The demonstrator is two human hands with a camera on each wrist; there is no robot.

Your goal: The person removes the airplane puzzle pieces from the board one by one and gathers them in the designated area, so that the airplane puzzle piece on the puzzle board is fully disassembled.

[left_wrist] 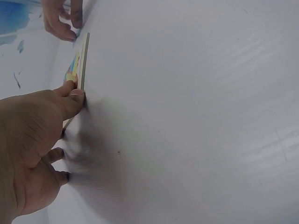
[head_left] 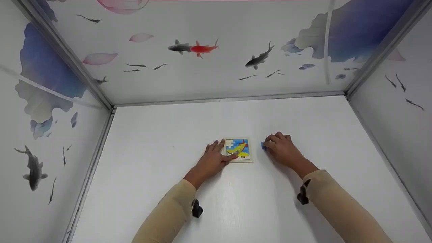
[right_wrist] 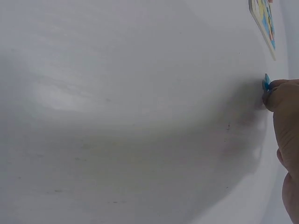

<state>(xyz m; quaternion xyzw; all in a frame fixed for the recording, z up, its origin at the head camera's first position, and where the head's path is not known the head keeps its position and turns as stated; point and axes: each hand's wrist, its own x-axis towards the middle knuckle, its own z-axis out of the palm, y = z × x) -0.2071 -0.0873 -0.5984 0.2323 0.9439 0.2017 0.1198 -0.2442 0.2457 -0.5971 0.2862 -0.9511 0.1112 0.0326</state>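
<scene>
White walls [head_left: 219, 82] stand around you on the left, the right and the far side, with fish, pink petals and big blue-purple shapes on them. Between them lies your white table [head_left: 162, 131]. Your tan sleeves [head_left: 168, 209] come in over it from the near side, one on the left and one on the right. Your left hand [head_left: 212, 158] is flat and loose, with its fingers spread. One finger lies on top of the puzzle [head_left: 243, 145], the thumb touches its near edge, and the other fingers reach out by its left side. Your right hand [head_left: 283, 150] is to the right of the puzzle, apart from it, with its fingers bent in tight. The puzzle lies flat on the far half of the table, a bit right of the middle. It shows a yellow and red plane on blue, in a pale wood rim, with a bare pale patch at the far left corner. A small black box [head_left: 197, 208] sits by each wrist. The smallest thing is a blue piece [head_left: 263, 145], which your right fingertips pinch just above or on the table; I cannot tell which.
</scene>
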